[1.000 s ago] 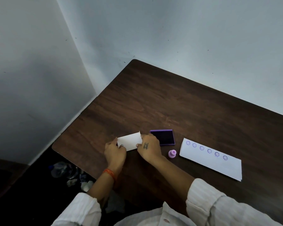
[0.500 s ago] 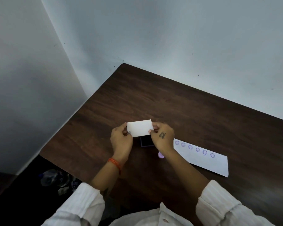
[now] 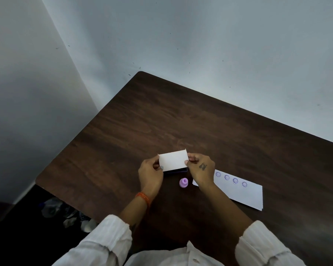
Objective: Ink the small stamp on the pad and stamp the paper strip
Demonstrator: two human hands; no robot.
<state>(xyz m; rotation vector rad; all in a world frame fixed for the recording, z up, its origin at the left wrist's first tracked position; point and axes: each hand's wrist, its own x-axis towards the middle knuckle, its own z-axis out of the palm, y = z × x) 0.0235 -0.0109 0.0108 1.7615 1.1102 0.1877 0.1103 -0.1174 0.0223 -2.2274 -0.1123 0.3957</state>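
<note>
White lid (image 3: 173, 159) pinched at both short ends by left hand (image 3: 150, 172) and right hand (image 3: 200, 168), directly over ink pad (image 3: 176, 170); stamp (image 3: 183, 182) just nearer, closer to right hand.

Views: one only — head-worn, wide-angle, so no overlap with another.
Position: above the near edge of the table (image 3: 200, 120).
Facing: forward and down, toward the wall corner (image 3: 96, 104).
Nearness: close — sleeves (image 3: 104, 237) at the bottom edge, both hands near centre.
Coverage: nearly the whole tabletop, two walls, floor at left.
Distortion: straight edges bowed.
</note>
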